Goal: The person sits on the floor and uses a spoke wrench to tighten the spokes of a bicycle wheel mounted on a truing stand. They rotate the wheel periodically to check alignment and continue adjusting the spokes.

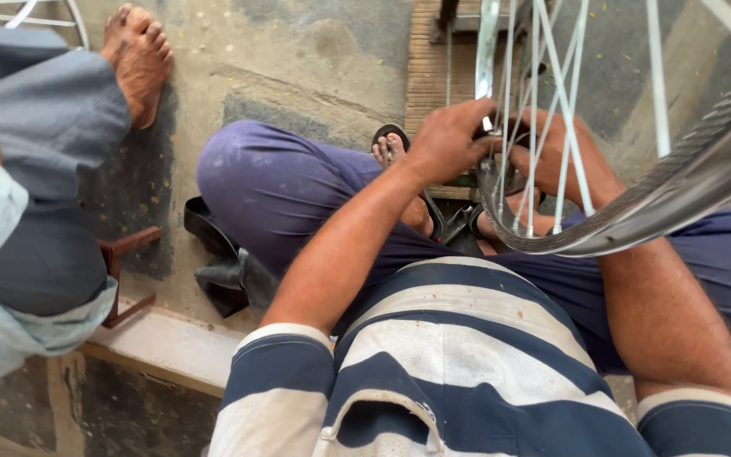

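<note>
A bicycle wheel with a shiny metal rim (pixel 636 211) and thin silver spokes (pixel 543 110) stands in front of me, over my lap. My left hand (pixel 450 135) is closed around something at the wheel's centre, fingers pinched among the spokes. Behind the spokes, my right hand (pixel 556 152) grips the same spot from the other side. What the fingers hold is hidden by the hands and spokes. I sit with purple trousers (pixel 281 186) and sandals (pixel 395 135), wearing a striped shirt.
Another person in grey trousers (pixel 44 169) sits at the left, a bare foot (pixel 139 55) on the concrete floor. A black rubber piece (pixel 230 275) lies beside my left thigh. A brown metal bracket (pixel 124 250) sits near a white ledge (pixel 171 347). A woven mat (pixel 433 59) lies ahead.
</note>
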